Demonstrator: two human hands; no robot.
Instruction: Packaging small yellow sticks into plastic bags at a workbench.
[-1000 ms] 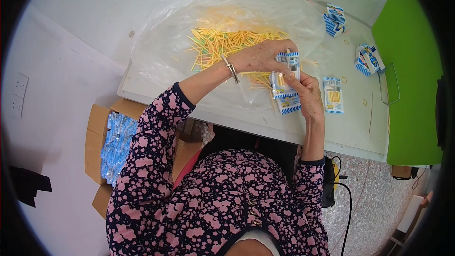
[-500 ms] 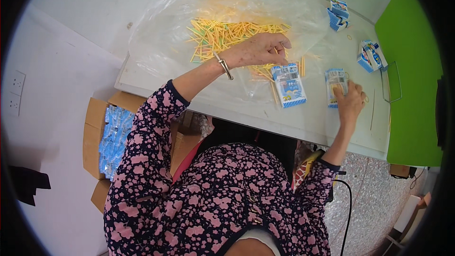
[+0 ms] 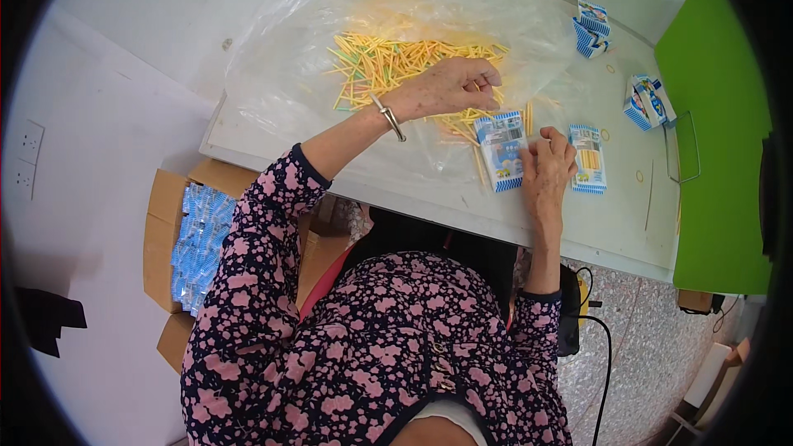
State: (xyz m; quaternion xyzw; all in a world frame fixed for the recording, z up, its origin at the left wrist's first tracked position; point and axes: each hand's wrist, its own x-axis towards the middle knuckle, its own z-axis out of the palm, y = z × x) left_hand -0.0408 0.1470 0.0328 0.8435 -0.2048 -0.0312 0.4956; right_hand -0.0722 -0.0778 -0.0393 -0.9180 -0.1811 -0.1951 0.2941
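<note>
Now, right of frame centre: blue-white packet, long axis near-vertical, just left of nearer right hand, half-curled; left hand above, loosely curled; both holds unclear.

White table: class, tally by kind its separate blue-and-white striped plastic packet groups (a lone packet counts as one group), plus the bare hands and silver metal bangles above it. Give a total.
Blue-and-white striped plastic packet groups: 4
Bare hands, left hand and right hand: 2
Silver metal bangle: 1
Total: 7
</note>
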